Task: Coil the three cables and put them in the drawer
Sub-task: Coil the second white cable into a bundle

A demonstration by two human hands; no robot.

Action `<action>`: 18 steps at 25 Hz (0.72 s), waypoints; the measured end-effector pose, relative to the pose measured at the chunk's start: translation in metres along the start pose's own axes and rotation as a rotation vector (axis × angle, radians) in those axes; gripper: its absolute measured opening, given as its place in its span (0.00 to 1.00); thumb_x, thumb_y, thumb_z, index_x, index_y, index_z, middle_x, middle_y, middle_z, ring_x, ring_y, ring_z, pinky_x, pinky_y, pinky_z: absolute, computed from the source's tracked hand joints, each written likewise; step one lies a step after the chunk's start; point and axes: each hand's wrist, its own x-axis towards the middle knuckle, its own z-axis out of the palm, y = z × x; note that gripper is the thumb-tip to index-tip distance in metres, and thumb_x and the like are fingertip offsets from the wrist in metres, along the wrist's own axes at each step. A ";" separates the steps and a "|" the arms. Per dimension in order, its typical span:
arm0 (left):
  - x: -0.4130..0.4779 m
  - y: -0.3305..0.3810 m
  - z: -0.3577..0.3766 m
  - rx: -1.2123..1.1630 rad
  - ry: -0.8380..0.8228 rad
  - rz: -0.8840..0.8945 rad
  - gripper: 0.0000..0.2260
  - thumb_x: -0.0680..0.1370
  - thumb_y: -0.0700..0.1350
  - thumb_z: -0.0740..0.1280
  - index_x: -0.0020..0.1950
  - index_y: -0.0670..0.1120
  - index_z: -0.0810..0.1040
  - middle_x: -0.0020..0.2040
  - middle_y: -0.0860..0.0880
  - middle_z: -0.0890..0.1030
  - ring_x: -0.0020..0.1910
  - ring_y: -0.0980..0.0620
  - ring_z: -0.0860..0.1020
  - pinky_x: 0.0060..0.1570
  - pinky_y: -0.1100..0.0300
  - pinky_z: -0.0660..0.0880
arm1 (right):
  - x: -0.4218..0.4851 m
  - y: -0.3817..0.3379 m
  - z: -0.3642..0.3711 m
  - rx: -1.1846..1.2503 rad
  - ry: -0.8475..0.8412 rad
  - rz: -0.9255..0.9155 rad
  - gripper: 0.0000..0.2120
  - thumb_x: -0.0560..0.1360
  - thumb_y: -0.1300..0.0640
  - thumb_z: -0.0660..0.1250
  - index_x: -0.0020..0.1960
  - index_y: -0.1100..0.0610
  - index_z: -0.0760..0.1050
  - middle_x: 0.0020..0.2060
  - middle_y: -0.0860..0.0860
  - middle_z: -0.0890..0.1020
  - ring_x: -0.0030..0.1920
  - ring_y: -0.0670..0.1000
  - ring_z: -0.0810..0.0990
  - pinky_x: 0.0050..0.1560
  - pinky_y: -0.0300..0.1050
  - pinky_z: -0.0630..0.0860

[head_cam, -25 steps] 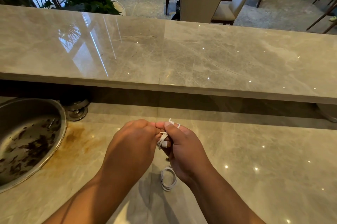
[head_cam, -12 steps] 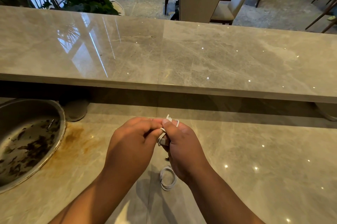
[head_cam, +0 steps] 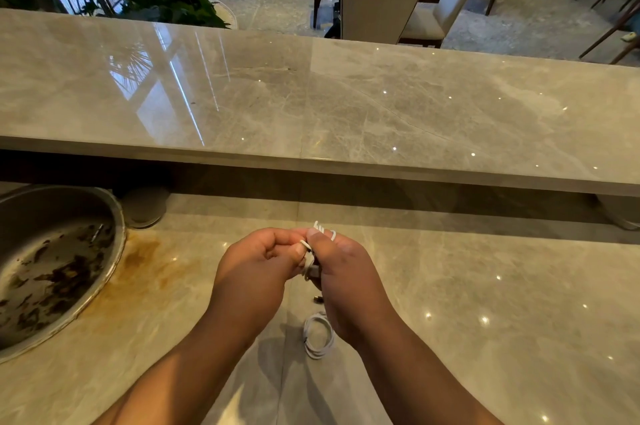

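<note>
My left hand (head_cam: 256, 265) and my right hand (head_cam: 346, 272) meet above the lower counter (head_cam: 485, 303). Both pinch a white cable (head_cam: 308, 260) bundled in small loops between them; loop ends stick out above my right thumb. A second white cable (head_cam: 318, 334) lies coiled on the counter just below my right wrist. A small dark connector tip (head_cam: 317, 299) shows under my right hand. No third cable and no drawer are in view.
A round metal basin (head_cam: 52, 258) with dark residue is sunk into the counter at left, with a rusty stain beside it. A raised marble bar top (head_cam: 311, 99) runs across behind. Chairs, tables and a plant stand beyond.
Both hands stayed together on the cable and lifted slightly away from me. The fingers shifted a little on the loops. The coiled cable on the counter has not moved.
</note>
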 end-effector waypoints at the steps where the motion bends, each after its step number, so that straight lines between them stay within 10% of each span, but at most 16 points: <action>1: -0.001 -0.001 0.000 0.095 0.053 0.096 0.08 0.80 0.40 0.72 0.48 0.54 0.87 0.41 0.57 0.87 0.43 0.57 0.86 0.42 0.67 0.82 | -0.002 -0.001 0.001 0.027 -0.017 0.005 0.19 0.87 0.51 0.59 0.55 0.49 0.89 0.47 0.48 0.90 0.48 0.44 0.87 0.42 0.36 0.80; 5: 0.000 -0.007 -0.004 0.578 0.187 0.571 0.08 0.79 0.41 0.74 0.54 0.52 0.88 0.46 0.58 0.86 0.43 0.64 0.80 0.46 0.74 0.73 | -0.001 -0.001 0.008 0.173 -0.027 0.028 0.17 0.86 0.54 0.60 0.55 0.53 0.89 0.50 0.53 0.90 0.48 0.47 0.85 0.48 0.41 0.80; 11: 0.005 0.000 -0.006 -0.019 -0.138 -0.201 0.08 0.80 0.43 0.70 0.45 0.51 0.88 0.37 0.54 0.86 0.38 0.56 0.81 0.39 0.61 0.75 | -0.007 -0.001 0.005 0.026 0.007 0.040 0.16 0.85 0.50 0.60 0.60 0.46 0.87 0.52 0.45 0.90 0.54 0.45 0.87 0.44 0.36 0.77; 18: 0.001 -0.006 -0.007 -0.156 -0.274 -0.296 0.07 0.78 0.43 0.67 0.49 0.50 0.86 0.40 0.50 0.83 0.42 0.51 0.76 0.45 0.51 0.71 | -0.007 0.003 0.006 0.056 0.004 0.086 0.16 0.85 0.51 0.61 0.59 0.46 0.88 0.52 0.48 0.90 0.55 0.49 0.87 0.47 0.42 0.77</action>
